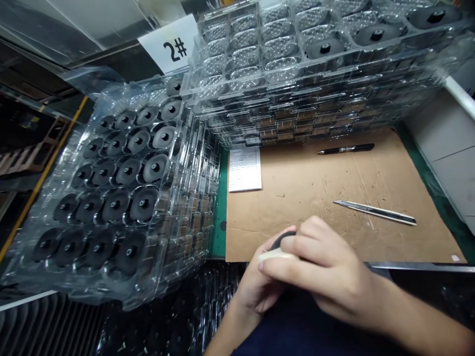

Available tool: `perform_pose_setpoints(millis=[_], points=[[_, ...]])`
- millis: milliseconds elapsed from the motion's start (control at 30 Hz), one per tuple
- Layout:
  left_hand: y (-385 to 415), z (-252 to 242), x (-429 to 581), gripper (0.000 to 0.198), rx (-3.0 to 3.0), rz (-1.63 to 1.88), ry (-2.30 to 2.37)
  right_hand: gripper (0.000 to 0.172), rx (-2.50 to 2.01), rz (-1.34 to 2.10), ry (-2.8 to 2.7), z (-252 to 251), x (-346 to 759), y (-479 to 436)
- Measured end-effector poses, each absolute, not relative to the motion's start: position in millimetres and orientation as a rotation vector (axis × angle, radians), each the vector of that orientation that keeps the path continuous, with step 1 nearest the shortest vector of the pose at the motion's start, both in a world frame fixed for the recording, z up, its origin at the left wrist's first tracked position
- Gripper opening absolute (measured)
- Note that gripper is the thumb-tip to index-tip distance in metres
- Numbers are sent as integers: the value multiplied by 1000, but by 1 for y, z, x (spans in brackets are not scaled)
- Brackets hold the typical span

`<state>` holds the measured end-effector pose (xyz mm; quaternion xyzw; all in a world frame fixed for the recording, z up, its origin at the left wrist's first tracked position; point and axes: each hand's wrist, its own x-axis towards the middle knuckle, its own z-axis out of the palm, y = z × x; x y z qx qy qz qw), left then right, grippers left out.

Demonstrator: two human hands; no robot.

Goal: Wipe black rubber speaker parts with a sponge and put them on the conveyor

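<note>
Both of my hands are together in front of the cardboard's near edge. In my left hand [259, 284] is a dark grey rounded part [282, 239], mostly covered by the fingers; it looks like the parts in the trays. My right hand [326, 262] is closed over it, pinching a flat cream-coloured piece [276, 254] against the part's near side. What the cream piece is made of cannot be made out. Beyond my right hand lies a slim craft knife [376, 212] with its blade pointing left.
Clear plastic trays [159, 232] stacked at left hold dark knobbed parts [128, 170]. More stacked trays [282, 89] stand at the back, some pockets filled. On the cardboard [289, 193] lie a printed slip [245, 170] and a black pen [345, 149]. A "2#" sign [171, 45] stands behind.
</note>
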<state>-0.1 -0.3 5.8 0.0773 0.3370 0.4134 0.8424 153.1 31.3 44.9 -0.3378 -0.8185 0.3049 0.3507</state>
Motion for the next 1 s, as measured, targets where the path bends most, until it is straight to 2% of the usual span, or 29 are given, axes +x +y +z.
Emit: perform_pose_setpoints(millis=[67,233,367,500,633,767,900,1000], points=[[-1,7,0,44,168,869,667,27,-987,864,-2009,39,163,36],[-1,7,-3,59,112,839,519,24,-1626,1059,-1767,-11,195,36],[-1,4,-4,58,88,869,493,27,-1540,1316,-1843,-44,194,5],[0,4,-4,57,88,864,499,24,-1442,1386,-1851,-53,184,-16],[0,6,-4,58,96,841,512,24,-1544,1269,-1757,-42,192,-6],[-4,6,0,61,106,840,522,25,-1625,927,-1621,2,197,9],[-6,6,6,54,149,857,604,32,-1126,618,-1940,43,177,16],[-7,6,6,44,197,878,690,29,-1050,666,-2127,52,162,20]])
